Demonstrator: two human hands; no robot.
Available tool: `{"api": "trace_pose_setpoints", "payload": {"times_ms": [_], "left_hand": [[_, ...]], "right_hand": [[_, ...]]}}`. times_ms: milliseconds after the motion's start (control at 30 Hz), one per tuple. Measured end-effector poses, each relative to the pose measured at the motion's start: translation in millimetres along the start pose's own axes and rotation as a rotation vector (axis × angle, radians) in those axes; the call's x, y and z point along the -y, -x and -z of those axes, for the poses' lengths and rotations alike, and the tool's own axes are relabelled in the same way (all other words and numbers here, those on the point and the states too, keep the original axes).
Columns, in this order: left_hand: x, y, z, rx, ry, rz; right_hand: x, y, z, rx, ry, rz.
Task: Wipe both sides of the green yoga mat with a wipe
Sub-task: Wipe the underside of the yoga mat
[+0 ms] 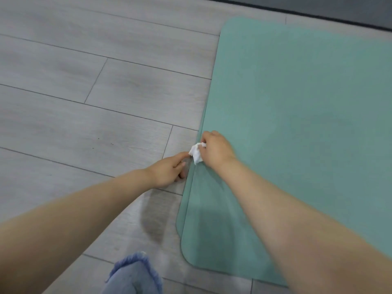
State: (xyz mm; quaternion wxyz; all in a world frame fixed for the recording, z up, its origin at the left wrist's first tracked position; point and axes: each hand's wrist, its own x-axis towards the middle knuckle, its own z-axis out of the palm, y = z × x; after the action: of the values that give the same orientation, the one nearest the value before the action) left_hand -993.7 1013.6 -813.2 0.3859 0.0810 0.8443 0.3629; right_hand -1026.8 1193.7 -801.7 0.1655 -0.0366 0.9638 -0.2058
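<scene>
The green yoga mat (pixel 297 124) lies on the floor at the right, and a second layer edge shows along its left side. My right hand (pixel 214 149) grips a crumpled white wipe (pixel 196 153) at the mat's left edge. My left hand (pixel 169 169) sits just left of it. Its fingers curl at the mat's edge, and the index finger points toward the wipe. Whether the left fingers hold the mat edge is hard to see.
Grey wood-look floor planks (pixel 84 102) spread to the left. A dark strip (pixel 339 9) runs along the far side. My knee in blue jeans (pixel 133 274) is at the bottom, near the mat's rounded corner.
</scene>
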Motion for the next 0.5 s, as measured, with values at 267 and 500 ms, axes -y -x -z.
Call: {"api": "trace_pose_setpoints", "payload": {"times_ms": [267,500], "left_hand": [[-2,1,1,-0.057,-0.164,-0.027],[-10,3,-7,-0.035,-0.444,-0.095]], "right_hand": [[7,177,-48,0.522,0.076,0.867],[-21,60,-10,0.294,0.097,0.61]]}}
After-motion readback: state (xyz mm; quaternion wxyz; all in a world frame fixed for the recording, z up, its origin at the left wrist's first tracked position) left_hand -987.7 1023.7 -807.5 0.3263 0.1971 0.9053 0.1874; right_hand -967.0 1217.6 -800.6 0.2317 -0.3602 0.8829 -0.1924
